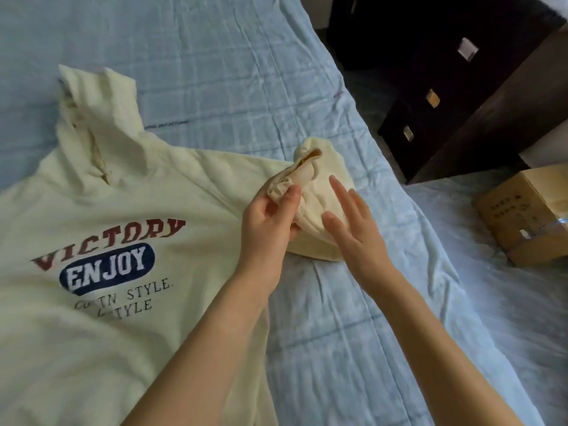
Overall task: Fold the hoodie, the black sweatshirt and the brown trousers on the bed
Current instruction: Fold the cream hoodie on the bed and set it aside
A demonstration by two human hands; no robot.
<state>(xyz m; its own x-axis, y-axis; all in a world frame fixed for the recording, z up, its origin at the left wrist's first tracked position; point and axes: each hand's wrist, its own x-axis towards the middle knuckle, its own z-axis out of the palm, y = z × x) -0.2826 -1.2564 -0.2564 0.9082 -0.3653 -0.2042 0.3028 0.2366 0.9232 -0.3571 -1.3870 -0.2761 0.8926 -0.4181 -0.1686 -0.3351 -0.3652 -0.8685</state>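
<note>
One sleeve (310, 179) bunched: left hand (267, 219) pinches its cuff (278, 189), right hand (356, 229) fingers (339, 187) spread; hoodie (107, 210) judged soft and limp, best held at the cuff.

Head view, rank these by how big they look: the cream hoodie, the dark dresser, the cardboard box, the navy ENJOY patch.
1. cream hoodie
2. dark dresser, partly out of frame
3. cardboard box, also cut off
4. navy ENJOY patch

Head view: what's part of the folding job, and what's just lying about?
Job: hoodie, bunched sleeve, left hand gripping that sleeve, right hand open beside it, bed.
Lying about: cardboard box, dark drawer unit.
</note>
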